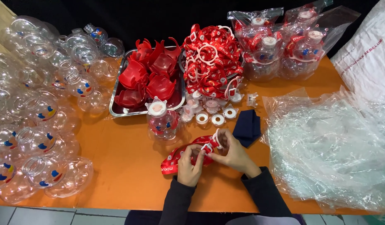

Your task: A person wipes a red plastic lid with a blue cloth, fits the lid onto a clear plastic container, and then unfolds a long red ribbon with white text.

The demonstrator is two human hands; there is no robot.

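Observation:
My left hand (189, 166) and my right hand (232, 154) both hold a red strap (175, 157) with a white buckle and white ring, just above the orange table (121, 162). The fingers pinch the strap around its buckle at the middle. One end of the strap loops down to the left onto the table. A clear round bottle (162, 121) with a white cap and a red insert stands just beyond my hands.
A metal tray (116, 109) holds red plastic cups. Behind it lies a heap of red straps (211, 62), with white caps (210, 118) in front. Clear bottles (38, 112) pile at left, bagged bottles (280, 46) at back right, plastic bags (330, 146) at right, a dark blue cloth (247, 127) nearby.

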